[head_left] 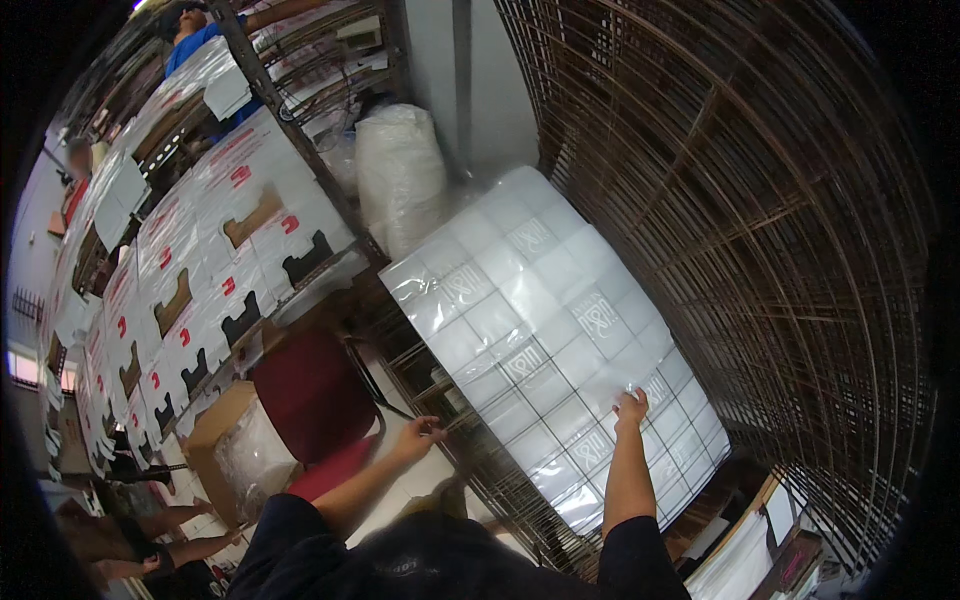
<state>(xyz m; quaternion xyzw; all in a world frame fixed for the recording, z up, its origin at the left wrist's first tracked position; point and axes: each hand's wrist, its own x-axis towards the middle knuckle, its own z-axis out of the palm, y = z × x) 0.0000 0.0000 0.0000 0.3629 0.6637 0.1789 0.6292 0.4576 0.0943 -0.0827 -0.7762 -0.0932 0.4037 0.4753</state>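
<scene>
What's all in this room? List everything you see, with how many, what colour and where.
Patterned plastic sheets: count unclear, clear and whitish, centre right
Wire racks: many, rusty brown, right side
White sack: one, white, top centre
Chair: one, dark red, left of centre
Cardboard box: one, brown, beside the chair, clear plastic inside
Printed panels: many, white with red marks, left
Wall: one, grey, top
Other people: at least two, one in blue, left side
Remaining clutter: too small or blurred to count
Sleeves: two, dark, lower edge
Left hand: one, bare, near the chair
Right hand: one, bare, at the sheets
</scene>
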